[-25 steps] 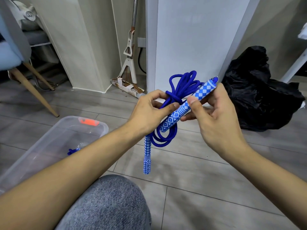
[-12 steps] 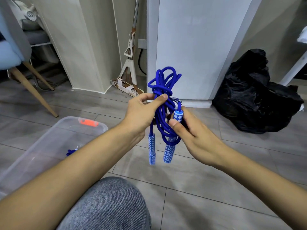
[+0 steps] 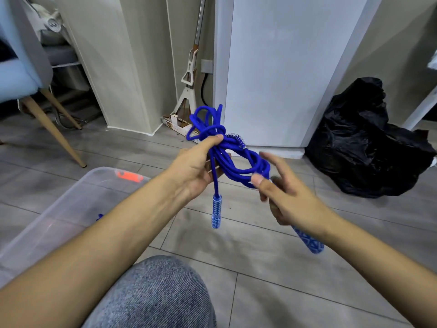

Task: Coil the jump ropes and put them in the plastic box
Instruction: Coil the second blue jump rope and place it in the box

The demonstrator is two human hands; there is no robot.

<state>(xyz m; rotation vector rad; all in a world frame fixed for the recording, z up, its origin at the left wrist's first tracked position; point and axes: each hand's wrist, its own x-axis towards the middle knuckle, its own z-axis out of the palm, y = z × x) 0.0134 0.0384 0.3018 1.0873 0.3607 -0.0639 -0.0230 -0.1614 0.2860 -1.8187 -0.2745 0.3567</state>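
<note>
Gripped in the left hand (image 3: 196,166), the coiled blue jump rope (image 3: 238,162) is pinched between thumb and curled fingers at the top of the bundle, just above the centre of the view. Its lower loops, toward 4 o'clock of that hand, are pinched by the thumb and fingers of the right hand (image 3: 288,197), whose forefinger is stretched out above the loops.

At 9 o'clock, low on the floor, the clear plastic box (image 3: 71,209) is seen with an orange latch at its far rim; a bit of blue shows inside it. At 3 o'clock a black bag (image 3: 369,143) lies against the wall. At 12 o'clock a mop (image 3: 189,91) is leaned in the corner.

One patterned handle (image 3: 216,211) is left hanging straight down below the left hand. The other handle (image 3: 308,241) is seen jutting out under the right wrist, toward 5 o'clock.
</note>
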